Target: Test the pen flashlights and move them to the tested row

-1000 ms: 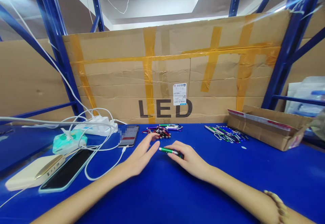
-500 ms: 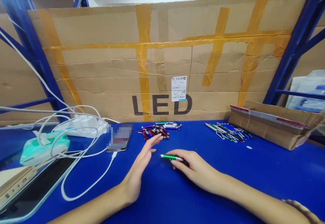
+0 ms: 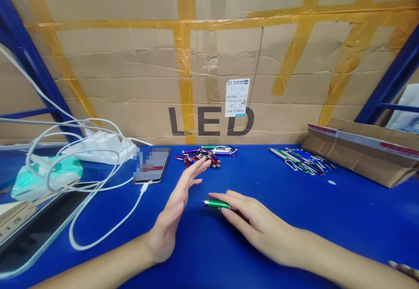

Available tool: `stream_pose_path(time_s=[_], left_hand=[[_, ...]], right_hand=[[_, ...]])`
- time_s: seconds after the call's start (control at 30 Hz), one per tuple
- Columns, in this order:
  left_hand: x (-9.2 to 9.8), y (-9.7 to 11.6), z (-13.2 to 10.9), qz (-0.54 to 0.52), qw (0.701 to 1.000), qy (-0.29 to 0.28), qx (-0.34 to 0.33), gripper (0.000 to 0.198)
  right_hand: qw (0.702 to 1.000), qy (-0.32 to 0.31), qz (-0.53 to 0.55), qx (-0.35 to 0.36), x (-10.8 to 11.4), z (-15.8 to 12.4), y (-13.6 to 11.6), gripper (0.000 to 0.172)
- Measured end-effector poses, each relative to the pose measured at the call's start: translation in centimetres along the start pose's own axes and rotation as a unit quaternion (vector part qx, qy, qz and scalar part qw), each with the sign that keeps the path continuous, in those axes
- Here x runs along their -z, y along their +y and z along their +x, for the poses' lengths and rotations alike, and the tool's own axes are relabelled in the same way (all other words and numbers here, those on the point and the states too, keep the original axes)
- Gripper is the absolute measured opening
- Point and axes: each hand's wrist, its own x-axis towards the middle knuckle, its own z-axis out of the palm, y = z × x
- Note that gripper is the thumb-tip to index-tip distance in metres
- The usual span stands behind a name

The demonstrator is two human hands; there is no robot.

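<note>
A small green metal tube with a silver end, much like a mini flashlight (image 3: 216, 204), lies under the fingers of my right hand (image 3: 258, 223). My thumb and forefinger are closed on it, and the hand covers its rear end. My left hand (image 3: 175, 212) stands on edge to the left of it, fingers stretched out and nothing held. Beyond my left fingertips is a pile of small red and black metal tubes (image 3: 212, 160). Several purple and green ones (image 3: 222, 150) lie just behind that pile.
At the right lie several tubes with carabiner clips (image 3: 303, 162) beside an open cardboard box (image 3: 356, 153). A phone (image 3: 152, 166) with a white cable (image 3: 131, 212) lies at the left, near a power strip (image 3: 101, 145) and a tissue pack (image 3: 49, 177). A large cardboard sheet (image 3: 137, 75) closes off the back.
The view has tilted down and come closer. My right hand has slid farther over the green tube, so less of its rear shows. My left hand stays stretched out.
</note>
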Motion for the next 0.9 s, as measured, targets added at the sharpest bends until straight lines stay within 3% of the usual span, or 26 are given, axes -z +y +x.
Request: stream_pose_path(time_s=[0.2, 0.37, 0.5, 0.77, 0.9], left_hand=[[-0.6, 0.3, 0.0, 0.058, 0.997, 0.039, -0.043, 0.073], [0.0, -0.5, -0.7, 0.105, 0.991, -0.015, -0.085, 0.068], [0.5, -1.3, -1.0, 0.121, 0.988, -0.027, -0.089, 0.066], [-0.9, -0.1, -0.4, 0.017, 0.998, 0.035, -0.042, 0.068], [-1.4, 0.2, -0.2, 0.005, 0.999, 0.03, -0.044, 0.069]], right_hand=[[0.999, -0.004, 0.026, 0.032, -0.2, 0.2, -0.8, 0.033], [0.999, 0.007, 0.037, 0.035, -0.6, -0.1, -1.1, 0.037], [0.998, 0.001, 0.048, 0.035, -0.7, -0.3, -1.2, 0.036], [0.999, -0.019, 0.036, 0.028, -0.6, 0.0, -1.3, 0.027], [0.999, -0.029, 0.032, 0.022, -0.4, 0.1, -1.6, 0.022]])
